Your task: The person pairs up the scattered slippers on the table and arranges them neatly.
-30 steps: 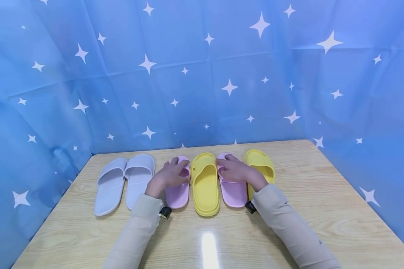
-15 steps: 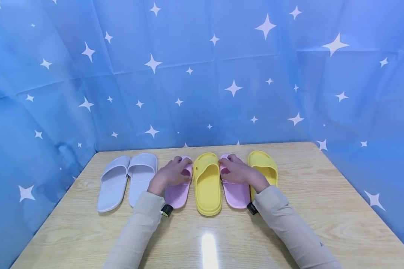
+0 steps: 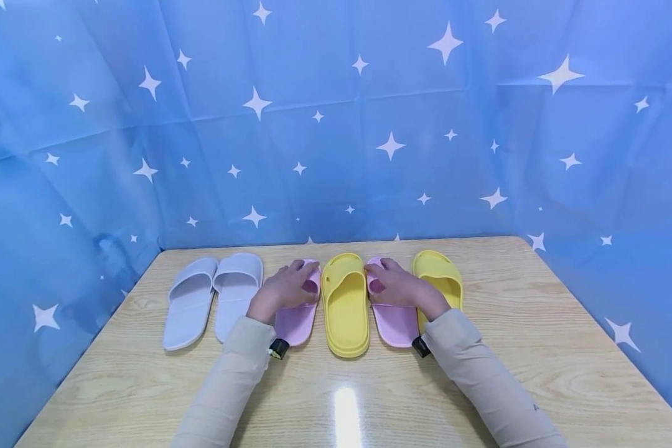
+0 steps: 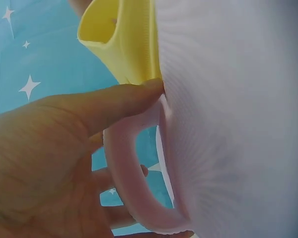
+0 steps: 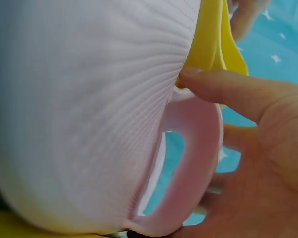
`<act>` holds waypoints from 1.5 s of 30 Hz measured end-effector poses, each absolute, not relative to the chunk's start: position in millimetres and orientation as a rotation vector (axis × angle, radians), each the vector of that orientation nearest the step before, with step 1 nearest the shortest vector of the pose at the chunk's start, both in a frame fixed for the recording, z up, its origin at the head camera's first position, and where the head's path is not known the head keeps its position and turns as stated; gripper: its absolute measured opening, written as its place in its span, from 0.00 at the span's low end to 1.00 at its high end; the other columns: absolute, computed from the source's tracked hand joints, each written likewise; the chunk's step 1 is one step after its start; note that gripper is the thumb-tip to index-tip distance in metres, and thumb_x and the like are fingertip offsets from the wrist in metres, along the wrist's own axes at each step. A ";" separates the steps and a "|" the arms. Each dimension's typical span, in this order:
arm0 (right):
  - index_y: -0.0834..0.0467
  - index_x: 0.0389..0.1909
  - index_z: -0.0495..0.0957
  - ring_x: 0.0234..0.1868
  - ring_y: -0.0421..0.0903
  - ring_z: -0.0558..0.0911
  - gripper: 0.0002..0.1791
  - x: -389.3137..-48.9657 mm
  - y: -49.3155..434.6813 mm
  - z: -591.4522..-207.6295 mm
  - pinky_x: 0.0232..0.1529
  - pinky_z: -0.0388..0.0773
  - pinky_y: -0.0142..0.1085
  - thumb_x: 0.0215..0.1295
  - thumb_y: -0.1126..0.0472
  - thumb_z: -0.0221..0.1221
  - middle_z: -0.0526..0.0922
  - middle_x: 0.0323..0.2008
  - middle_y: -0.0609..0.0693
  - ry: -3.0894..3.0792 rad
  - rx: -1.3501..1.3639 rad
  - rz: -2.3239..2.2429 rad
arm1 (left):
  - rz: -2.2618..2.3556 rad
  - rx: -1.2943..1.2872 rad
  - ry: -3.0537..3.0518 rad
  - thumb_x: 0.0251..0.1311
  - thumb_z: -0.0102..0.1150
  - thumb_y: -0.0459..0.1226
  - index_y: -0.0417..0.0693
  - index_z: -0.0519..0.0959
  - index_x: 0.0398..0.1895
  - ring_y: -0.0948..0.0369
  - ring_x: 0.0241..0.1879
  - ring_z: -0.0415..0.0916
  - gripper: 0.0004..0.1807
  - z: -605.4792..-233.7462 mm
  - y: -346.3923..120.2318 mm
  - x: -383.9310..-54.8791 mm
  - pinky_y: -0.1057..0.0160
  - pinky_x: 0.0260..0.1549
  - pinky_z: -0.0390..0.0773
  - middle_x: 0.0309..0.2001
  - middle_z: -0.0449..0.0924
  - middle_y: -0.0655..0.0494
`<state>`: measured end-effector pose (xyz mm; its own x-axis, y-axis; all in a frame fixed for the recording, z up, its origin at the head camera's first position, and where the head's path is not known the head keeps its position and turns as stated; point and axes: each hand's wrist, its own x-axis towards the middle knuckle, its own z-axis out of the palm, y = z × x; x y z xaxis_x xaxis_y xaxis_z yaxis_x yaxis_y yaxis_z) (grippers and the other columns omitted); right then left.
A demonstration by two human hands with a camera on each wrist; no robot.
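My left hand grips a pink slipper across its strap. In the left wrist view the thumb lies at the slipper's inner edge, beside the strap, and the other fingers reach round behind it. My right hand holds the matching pink slipper in the same way; its thumb presses where strap and sole meet. Between the two stands a yellow slipper, close to both thumbs. All of them point toward the back of the table.
Two pale lavender slippers lie side by side at the left of the row. A second yellow slipper stands at the right end, partly hidden by my right wrist. Behind the wooden table hangs a blue star-patterned cloth.
The head view has shifted slightly. Both hands stay on the pink slippers, and the row of slippers keeps nearly the same arrangement.
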<state>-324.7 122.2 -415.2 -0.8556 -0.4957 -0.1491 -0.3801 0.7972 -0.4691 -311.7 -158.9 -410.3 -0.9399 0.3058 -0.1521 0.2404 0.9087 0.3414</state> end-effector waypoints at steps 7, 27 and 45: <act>0.55 0.82 0.54 0.82 0.71 0.46 0.44 -324.0 124.5 -419.5 0.77 0.53 0.69 0.69 0.52 0.62 0.44 0.80 0.73 2.732 -0.686 -0.621 | 0.520 0.380 2.855 0.64 0.65 0.49 0.56 0.55 0.83 0.30 0.80 0.45 0.47 -410.7 -155.2 -311.5 0.25 0.72 0.55 0.83 0.47 0.39; 0.52 0.83 0.54 0.82 0.71 0.46 0.42 -327.8 123.7 -425.3 0.74 0.53 0.73 0.70 0.52 0.58 0.46 0.82 0.70 2.826 -0.644 -0.520 | 0.547 0.308 2.831 0.69 0.58 0.51 0.62 0.51 0.84 0.28 0.80 0.32 0.43 -415.3 -142.7 -307.7 0.24 0.72 0.51 0.84 0.33 0.38; 0.50 0.84 0.46 0.83 0.69 0.36 0.42 -326.1 115.9 -424.7 0.73 0.42 0.78 0.73 0.51 0.50 0.36 0.84 0.65 2.772 -0.593 -0.531 | 0.548 0.327 2.855 0.67 0.59 0.47 0.60 0.55 0.83 0.26 0.79 0.35 0.43 -415.9 -147.5 -310.2 0.22 0.70 0.55 0.83 0.40 0.34</act>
